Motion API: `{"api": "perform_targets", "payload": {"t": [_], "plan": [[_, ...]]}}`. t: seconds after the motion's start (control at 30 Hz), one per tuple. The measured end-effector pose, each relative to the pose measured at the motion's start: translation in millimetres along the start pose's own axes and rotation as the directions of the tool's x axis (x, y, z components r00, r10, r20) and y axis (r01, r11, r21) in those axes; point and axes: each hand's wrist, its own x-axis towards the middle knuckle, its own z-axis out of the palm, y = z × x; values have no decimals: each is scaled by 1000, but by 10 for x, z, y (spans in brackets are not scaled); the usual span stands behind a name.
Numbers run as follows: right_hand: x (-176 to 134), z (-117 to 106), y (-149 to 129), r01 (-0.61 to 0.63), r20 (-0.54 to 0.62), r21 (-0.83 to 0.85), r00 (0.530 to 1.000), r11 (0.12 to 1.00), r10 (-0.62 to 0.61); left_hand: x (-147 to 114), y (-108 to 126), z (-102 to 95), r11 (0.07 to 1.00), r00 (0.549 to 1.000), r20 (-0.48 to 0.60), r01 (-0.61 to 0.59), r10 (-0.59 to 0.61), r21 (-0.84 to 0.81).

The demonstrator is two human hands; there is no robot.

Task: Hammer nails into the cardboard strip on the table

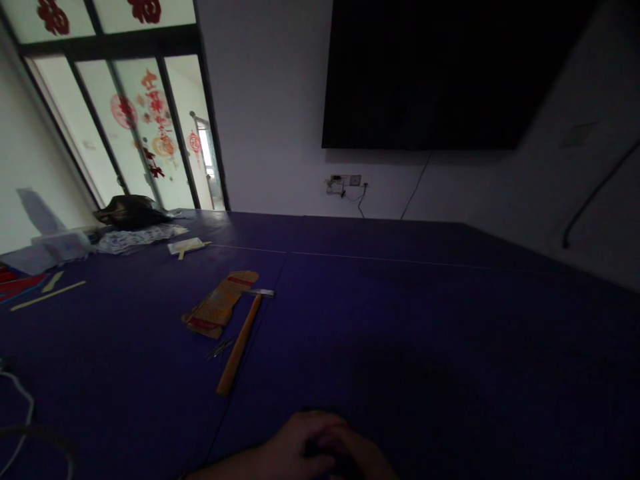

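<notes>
- The left hand [305, 433] is meeting the right hand [360, 447] at the near edge of view, fingers curling together; whether anything is hiding between them, I can't tell.
- Nearest them, the hammer [243, 347] is lying on the purple bench [400, 320], its wooden handle pointing back toward the person, and neither hand is touching it.
- Just left of the handle, thin metal pieces, looking like nails [220, 348], are lying loose in a little heap.
- Beyond those, the torn cardboard [217, 303] is lying flat, its far end just beside the hammer's head.
- So how far along? The work is looking idle: tool down, nails lying unused, no finished piece showing; what's left, the view isn't telling.
- Farther left, yellowish strips [47, 297] are lying near a clear box [65, 247], with a black bag [133, 212] sitting behind papers [143, 238].
- Writing now: red characters [145, 9] above the door are reading 福; the door-glass lettering is blurring, the cardboard's print isn't resolving, and no brand is showing on the dark screen [440, 73].
</notes>
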Motion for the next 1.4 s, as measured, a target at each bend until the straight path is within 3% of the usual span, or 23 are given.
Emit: {"api": "perform_targets", "payload": {"t": [0.23,0.4,0.6,0.83,1.4], "plan": [[94,111,218,-18,14,-10,1000,1000,18,-8,-24,0,999,1000,-1,-29,29,-41],[69,81,123,-107,47,-84,993,991,111,-20,-45,5,1000,1000,-4,-23,23,-9],[-7,-8,-34,-20,56,-31,998,999,21,-34,3,-4,1000,1000,7,-1,1,19],[10,51,101,-57,31,-70,998,996,60,-26,40,-21,1000,999,26,-21,21,8],[-35,-9,5,-38,58,-102,997,994,44,-53,33,-13,999,999,32,-9,10,-36]]}}
